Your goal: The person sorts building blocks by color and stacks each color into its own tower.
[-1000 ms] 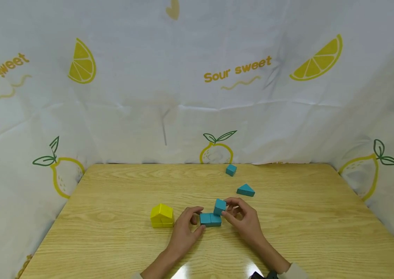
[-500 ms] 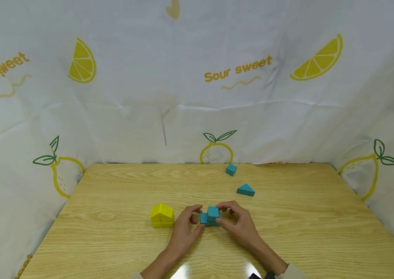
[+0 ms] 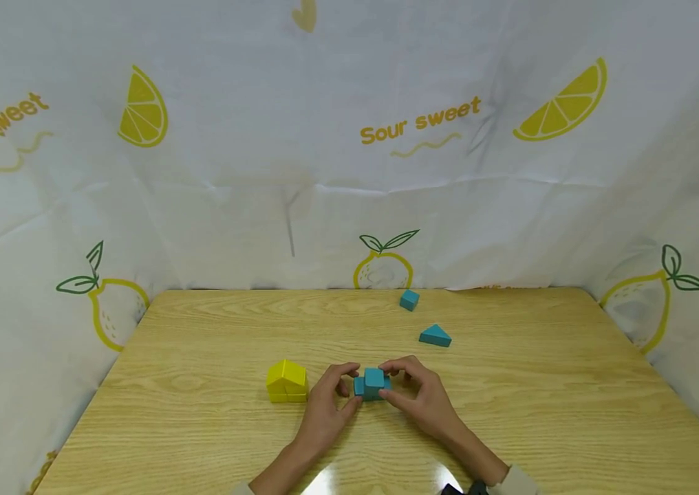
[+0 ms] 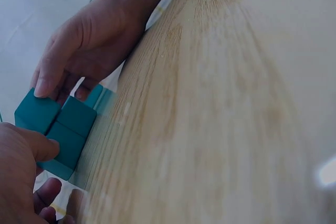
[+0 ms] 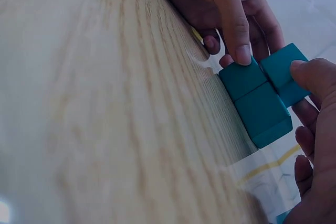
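Note:
Two teal blocks point(image 5: 261, 109) lie side by side on the table as a low base. On top of them, roughly over their seam, sits a teal cube point(image 3: 374, 379). The right hand point(image 3: 422, 399) pinches this cube from the right, its thumb on the near face, as the right wrist view also shows. From the left, the left hand point(image 3: 326, 405) holds the left base block point(image 4: 67, 144) between thumb and fingers. Parts of the base are hidden behind the cube and fingers in the head view.
A small house shape of yellow blocks point(image 3: 287, 381) stands left of the left hand. Farther back on the wooden table point(image 3: 213, 330) are a teal triangular block point(image 3: 435, 335) and another teal cube point(image 3: 409, 300). A printed white cloth point(image 3: 232, 227) hangs behind and at the sides.
The right hand has brought the teal cube leftward from above the right base block to the middle of the pair. The left hand has stayed at the base.

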A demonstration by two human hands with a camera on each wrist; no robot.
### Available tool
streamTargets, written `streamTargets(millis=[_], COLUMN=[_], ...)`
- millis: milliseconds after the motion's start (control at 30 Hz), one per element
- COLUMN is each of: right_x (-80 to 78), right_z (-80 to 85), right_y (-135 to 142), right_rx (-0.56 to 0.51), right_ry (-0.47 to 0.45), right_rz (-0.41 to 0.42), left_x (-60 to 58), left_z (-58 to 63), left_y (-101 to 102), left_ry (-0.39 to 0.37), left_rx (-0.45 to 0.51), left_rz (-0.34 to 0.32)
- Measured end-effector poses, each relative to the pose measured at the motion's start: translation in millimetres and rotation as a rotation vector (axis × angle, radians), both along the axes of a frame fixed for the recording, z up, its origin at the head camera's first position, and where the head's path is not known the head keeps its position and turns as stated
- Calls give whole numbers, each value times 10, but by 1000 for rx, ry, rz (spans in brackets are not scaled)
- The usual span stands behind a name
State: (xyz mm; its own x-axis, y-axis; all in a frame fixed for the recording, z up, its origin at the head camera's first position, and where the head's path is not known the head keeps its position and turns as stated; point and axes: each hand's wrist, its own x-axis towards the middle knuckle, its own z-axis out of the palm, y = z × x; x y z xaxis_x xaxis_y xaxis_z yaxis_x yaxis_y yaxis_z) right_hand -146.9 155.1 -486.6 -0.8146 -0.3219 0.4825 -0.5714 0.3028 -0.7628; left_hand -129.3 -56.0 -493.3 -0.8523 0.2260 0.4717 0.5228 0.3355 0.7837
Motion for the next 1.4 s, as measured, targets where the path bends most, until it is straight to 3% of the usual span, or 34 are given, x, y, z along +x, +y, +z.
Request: streamTargets(millis=[1400], right_x=[-19], right_z=[13], right_y=[-86], right_rx=[3], right_ry=[-20], right_rz=[44], left_x=[-2], left_z=[-15], left_y=[4], left_ry=[-16], left_rx=[-18], left_rz=[6])
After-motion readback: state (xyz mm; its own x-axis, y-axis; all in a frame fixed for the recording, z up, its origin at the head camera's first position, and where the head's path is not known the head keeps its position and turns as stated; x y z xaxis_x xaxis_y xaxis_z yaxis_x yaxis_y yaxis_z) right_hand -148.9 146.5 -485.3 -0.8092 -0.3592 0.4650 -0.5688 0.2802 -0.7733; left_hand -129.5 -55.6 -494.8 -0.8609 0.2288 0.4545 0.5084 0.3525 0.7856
